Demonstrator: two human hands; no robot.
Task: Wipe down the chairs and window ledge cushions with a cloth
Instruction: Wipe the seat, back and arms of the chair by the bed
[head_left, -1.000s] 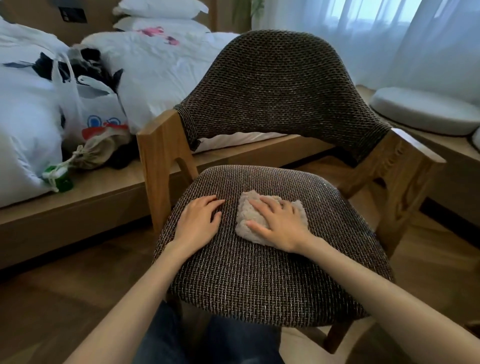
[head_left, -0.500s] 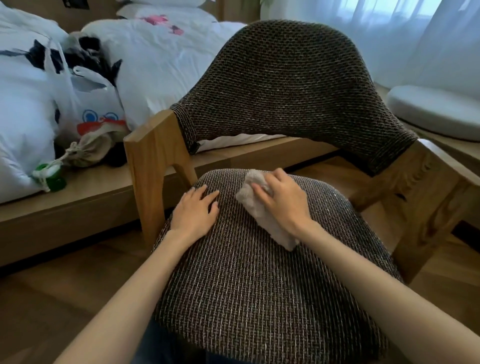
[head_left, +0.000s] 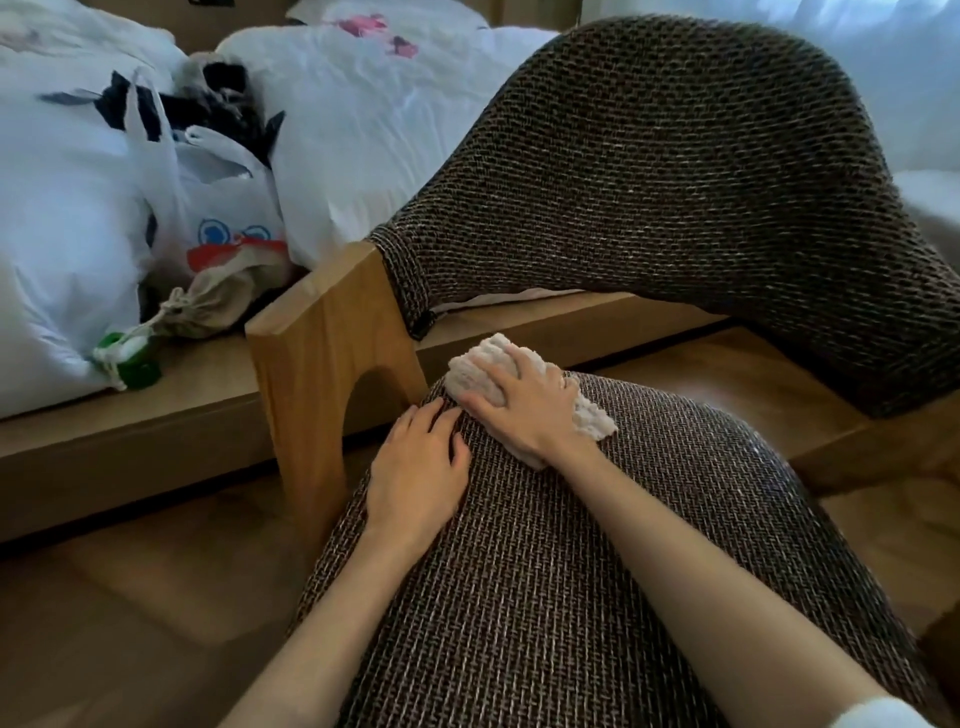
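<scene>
A chair with a brown woven seat (head_left: 597, 571), a curved woven backrest (head_left: 675, 171) and wooden arms (head_left: 322, 364) fills the view. A crumpled off-white cloth (head_left: 475, 366) lies at the seat's far left edge. My right hand (head_left: 519, 410) presses down on the cloth with fingers spread over it. My left hand (head_left: 415, 467) rests flat on the seat just left of the right hand, fingers straight, holding nothing.
A bed with white bedding (head_left: 374, 114) stands behind the chair on a low wooden platform (head_left: 130, 421). On it lie a white plastic bag (head_left: 218, 218), a beige drawstring pouch (head_left: 218, 301) and a green item (head_left: 132, 364). Wooden floor (head_left: 156, 597) lies left.
My right hand has pushed the cloth from the middle of the seat toward its far left edge. The camera has moved closer to the chair. The left hand has stayed flat on the seat.
</scene>
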